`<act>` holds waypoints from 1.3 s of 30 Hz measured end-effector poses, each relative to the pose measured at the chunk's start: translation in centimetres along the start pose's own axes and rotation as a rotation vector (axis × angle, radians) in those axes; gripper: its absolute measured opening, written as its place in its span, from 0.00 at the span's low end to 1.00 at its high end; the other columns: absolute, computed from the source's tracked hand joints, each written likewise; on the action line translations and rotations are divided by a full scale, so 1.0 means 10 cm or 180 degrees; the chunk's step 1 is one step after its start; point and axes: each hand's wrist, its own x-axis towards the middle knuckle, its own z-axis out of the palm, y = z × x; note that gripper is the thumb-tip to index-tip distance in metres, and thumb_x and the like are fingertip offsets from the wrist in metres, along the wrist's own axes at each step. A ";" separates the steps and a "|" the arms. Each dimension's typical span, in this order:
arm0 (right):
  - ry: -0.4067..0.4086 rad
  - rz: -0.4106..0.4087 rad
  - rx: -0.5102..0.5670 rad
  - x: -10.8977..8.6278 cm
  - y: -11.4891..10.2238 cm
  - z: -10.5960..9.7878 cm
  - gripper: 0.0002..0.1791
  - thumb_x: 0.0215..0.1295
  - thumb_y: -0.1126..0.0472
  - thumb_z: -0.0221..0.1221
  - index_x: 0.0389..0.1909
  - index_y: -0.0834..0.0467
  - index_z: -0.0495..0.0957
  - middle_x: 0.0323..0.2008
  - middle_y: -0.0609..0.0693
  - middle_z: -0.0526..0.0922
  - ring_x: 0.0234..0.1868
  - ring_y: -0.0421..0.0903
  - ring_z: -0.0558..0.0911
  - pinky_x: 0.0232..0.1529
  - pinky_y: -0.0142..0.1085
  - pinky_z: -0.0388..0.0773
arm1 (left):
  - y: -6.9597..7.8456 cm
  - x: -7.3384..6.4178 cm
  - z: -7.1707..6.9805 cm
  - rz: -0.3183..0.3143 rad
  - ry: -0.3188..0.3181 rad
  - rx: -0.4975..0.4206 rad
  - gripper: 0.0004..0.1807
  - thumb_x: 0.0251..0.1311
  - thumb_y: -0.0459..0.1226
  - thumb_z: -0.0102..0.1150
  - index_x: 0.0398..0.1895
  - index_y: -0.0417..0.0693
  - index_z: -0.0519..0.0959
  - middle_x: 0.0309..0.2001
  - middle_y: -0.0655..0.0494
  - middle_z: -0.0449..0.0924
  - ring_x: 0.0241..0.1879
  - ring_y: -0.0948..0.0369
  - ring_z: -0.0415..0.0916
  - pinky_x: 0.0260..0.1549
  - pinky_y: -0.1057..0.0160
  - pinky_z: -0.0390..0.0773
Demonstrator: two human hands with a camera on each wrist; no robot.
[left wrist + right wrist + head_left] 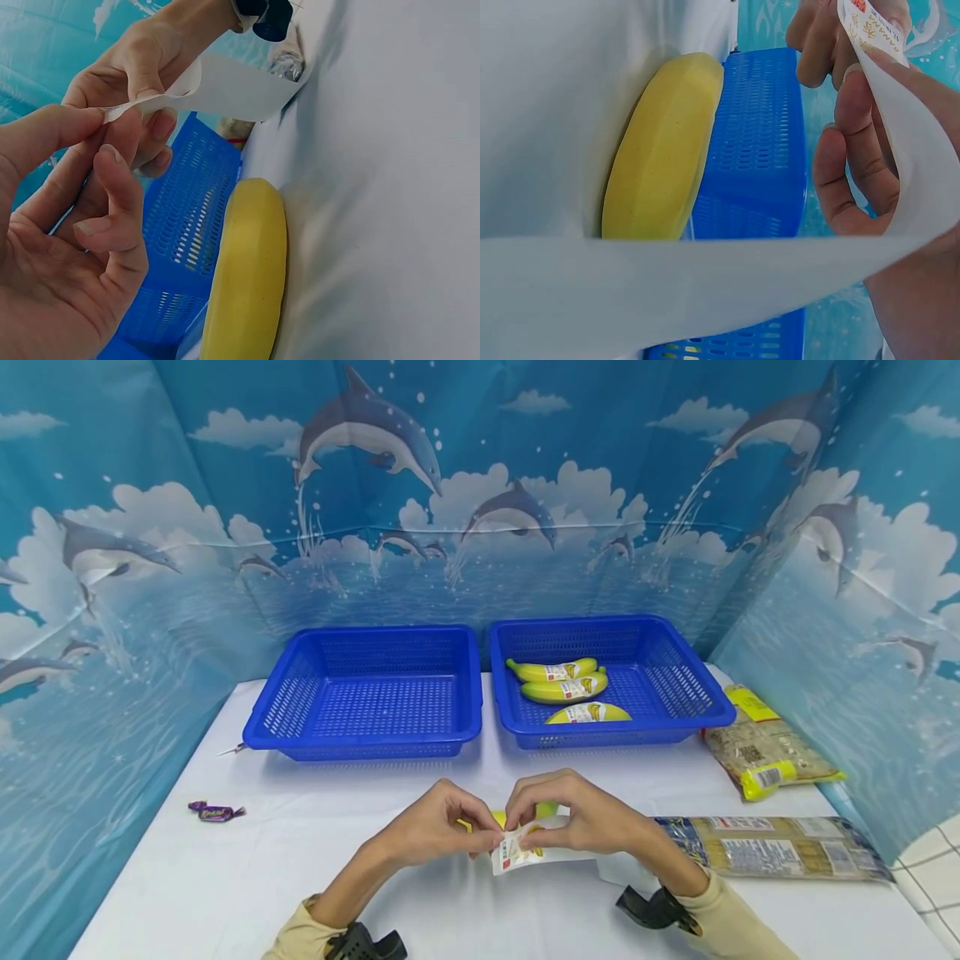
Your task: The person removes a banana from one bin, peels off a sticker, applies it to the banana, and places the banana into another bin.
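A strip of white label paper (551, 853) with a printed banana sticker is stretched between both hands above the table. My left hand (431, 827) pinches its left end between thumb and index finger. Close beside it, my right hand (581, 814) pinches the printed part of the strip. In the right wrist view the blank tail of the strip (705, 289) curves across the picture. Beyond the hands a yellow toy banana (247, 270) lies on the table; in the head view the hands mostly hide it, and no label shows on its visible side.
At the back left stands a blue basket (362, 752). Another blue basket (615, 735) beside it holds 3 labelled bananas (564, 688). To the right lie a bag of grain-like food (765, 743) and a long pack (780, 847). A purple-wrapped candy (216, 812) lies left.
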 end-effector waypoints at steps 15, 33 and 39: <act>0.0109 0.0003 -0.0071 0.00 0.02 -0.01 0.09 0.67 0.66 0.74 0.43 0.50 0.88 0.43 0.44 0.90 0.42 0.45 0.86 0.48 0.38 0.86 | -0.03 0.01 0.00 -0.0074 0.0099 -0.0018 0.08 0.71 0.30 0.67 0.41 0.29 0.88 0.31 0.38 0.85 0.27 0.65 0.77 0.29 0.68 0.77; 0.0101 0.0133 -0.0186 -0.04 0.00 -0.06 0.03 0.70 0.64 0.72 0.38 0.52 0.88 0.50 0.49 0.89 0.52 0.48 0.87 0.61 0.42 0.83 | -0.05 0.01 0.00 -0.0233 0.0160 0.0121 0.08 0.71 0.31 0.66 0.41 0.31 0.88 0.30 0.37 0.85 0.25 0.64 0.77 0.25 0.71 0.73; 0.0002 0.0211 -0.0146 -0.07 -0.04 -0.09 0.02 0.71 0.61 0.72 0.38 0.50 0.88 0.53 0.51 0.88 0.56 0.49 0.86 0.64 0.43 0.82 | -0.06 0.00 0.04 -0.0404 0.0219 0.0570 0.05 0.70 0.32 0.69 0.36 0.38 0.90 0.29 0.47 0.88 0.24 0.63 0.79 0.25 0.68 0.81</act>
